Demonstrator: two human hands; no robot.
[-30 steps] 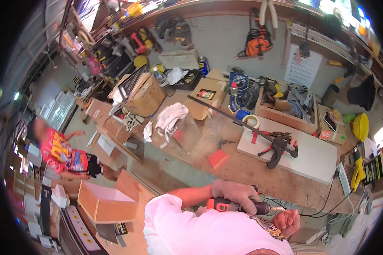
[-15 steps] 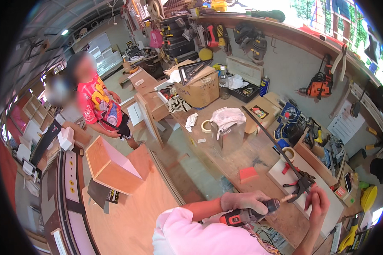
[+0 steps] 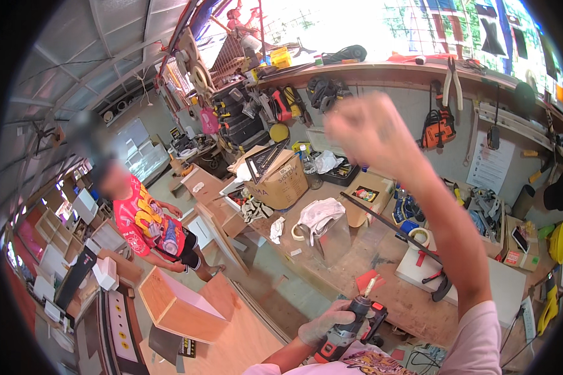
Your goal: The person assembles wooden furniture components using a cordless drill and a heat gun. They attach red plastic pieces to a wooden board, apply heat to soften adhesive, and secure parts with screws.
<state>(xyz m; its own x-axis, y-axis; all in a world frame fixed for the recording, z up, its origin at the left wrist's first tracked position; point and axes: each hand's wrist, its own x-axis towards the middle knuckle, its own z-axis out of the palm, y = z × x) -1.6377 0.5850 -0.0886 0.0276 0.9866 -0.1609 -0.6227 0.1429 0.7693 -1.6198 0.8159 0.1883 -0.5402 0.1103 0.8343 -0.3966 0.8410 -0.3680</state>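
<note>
Drill [image 3: 350, 325] sits in my left hand [image 3: 324, 324], fingers wrapped tight round its grip, bit pointing up and away, low over the workbench [image 3: 381, 250]. My right hand [image 3: 370, 131] is raised high in a closed fist; I cannot tell whether it holds anything. The wooden box [image 3: 180, 307] rests on the board at my lower left, apart from the drill. I judge no drilling is under way: the bit touches nothing.
</note>
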